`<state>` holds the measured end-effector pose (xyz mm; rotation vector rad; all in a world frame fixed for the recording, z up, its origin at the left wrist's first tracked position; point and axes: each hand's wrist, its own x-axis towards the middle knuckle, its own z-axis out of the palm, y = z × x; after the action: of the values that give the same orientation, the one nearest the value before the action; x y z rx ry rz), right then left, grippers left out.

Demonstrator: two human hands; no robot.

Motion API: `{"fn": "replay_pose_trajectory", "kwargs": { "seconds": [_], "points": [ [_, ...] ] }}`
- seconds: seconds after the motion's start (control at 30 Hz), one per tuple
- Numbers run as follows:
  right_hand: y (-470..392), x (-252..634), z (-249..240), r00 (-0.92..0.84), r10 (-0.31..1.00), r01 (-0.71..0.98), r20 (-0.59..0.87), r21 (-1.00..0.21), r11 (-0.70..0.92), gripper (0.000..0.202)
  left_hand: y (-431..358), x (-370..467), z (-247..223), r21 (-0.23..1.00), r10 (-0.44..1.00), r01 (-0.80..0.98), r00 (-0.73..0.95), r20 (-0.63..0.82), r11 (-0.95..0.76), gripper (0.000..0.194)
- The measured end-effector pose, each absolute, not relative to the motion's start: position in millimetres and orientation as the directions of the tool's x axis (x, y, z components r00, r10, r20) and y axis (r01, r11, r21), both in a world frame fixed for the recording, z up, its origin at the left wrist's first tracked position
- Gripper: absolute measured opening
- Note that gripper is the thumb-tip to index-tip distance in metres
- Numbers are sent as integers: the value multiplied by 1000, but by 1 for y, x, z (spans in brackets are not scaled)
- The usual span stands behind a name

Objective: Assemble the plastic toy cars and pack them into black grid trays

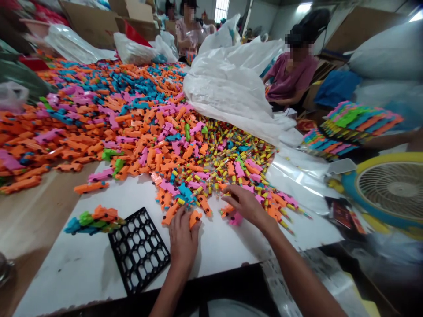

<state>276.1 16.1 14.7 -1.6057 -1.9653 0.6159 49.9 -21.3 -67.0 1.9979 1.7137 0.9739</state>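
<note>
On the desk (42,200), bare white sheet (66,264) gives us room around some bunched toy cars (94,221) by the black tray's (140,248) upper-left corner. Our left hand (183,233) curls about an orange car (195,219), grip unclear to us; our right hand (243,202), finger and thumb parted, meets the heap's (158,145) near edge, open sheet below.

The head camera looks forward and down, toward twelve o'clock. The worktop (36,215) lies close, around six to eight o'clock.
</note>
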Motion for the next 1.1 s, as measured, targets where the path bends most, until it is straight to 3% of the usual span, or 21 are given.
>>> {"fn": "replay_pose_trajectory", "kwargs": {
  "seconds": [0.07,0.13,0.27,0.53,0.77,0.93,1.1],
  "points": [
    [24,277,17,-115,984,750,137,-638,176,16,-21,50,-67,656,960,723,36,277,-216,30],
    [35,272,13,-1,996,803,93,-594,56,15,-21,50,-67,657,959,720,40,280,-222,30],
    [56,250,-7,205,978,904,46,-393,-171,13,-21,50,-68,647,955,727,42,293,-230,30],
    [63,218,-31,182,968,941,175,-316,-119,16,-21,50,-69,640,958,736,42,283,-221,31],
    [61,225,-35,111,973,902,204,-431,-12,15,-22,50,-69,665,960,714,34,279,-218,30],
    [57,212,-26,168,973,714,160,-700,-8,26,-22,51,-70,674,959,707,22,282,-214,28],
    [74,189,-20,195,980,709,-40,-685,-168,35,-22,50,-68,691,961,690,23,277,-215,26]
  ]
}}
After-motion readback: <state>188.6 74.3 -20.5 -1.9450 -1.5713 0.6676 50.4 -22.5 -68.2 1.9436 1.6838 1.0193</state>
